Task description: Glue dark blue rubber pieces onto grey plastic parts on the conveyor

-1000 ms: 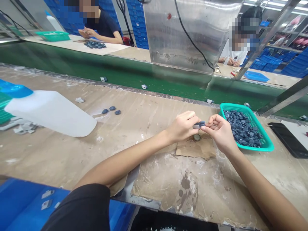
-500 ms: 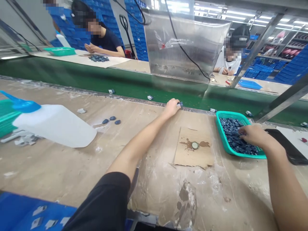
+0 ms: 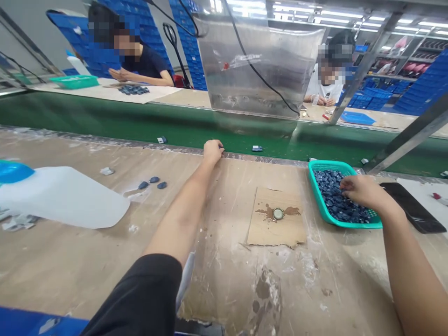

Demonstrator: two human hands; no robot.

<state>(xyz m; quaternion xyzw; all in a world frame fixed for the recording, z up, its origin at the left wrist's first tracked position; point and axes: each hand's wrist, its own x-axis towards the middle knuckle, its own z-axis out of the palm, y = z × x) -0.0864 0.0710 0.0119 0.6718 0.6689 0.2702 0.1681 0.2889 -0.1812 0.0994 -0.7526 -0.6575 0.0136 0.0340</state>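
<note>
left hand (image 3: 213, 150): fingers curled in, at far edge of table (image 3: 227, 233), can't tell grip
right hand (image 3: 360, 190): fingers bunched at pieces (image 3: 332, 193), can't tell grip
basket (image 3: 353, 225): heaped with pieces, by table's far edge

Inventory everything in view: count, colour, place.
table: one, brown, foreground
basket: one, green, right
pieces: many, dark blue, in basket
loose pieces: three, dark blue, left
cardboard: one, brown, centre
bottle cap: one, pale, on cardboard
bottle: one, white/blue, left
scraps: several, pale, near bottle
slab: one, black, right
belt: one, green, middle
blocks: several, blue-white, on belt
panel: one, silver, behind
far tray: one, green, opposite
co-workers: at least two, dark/white tops, opposite
crates: many, blue, background
left hand: one, bare, belt edge
right hand: one, bare, over basket
</note>
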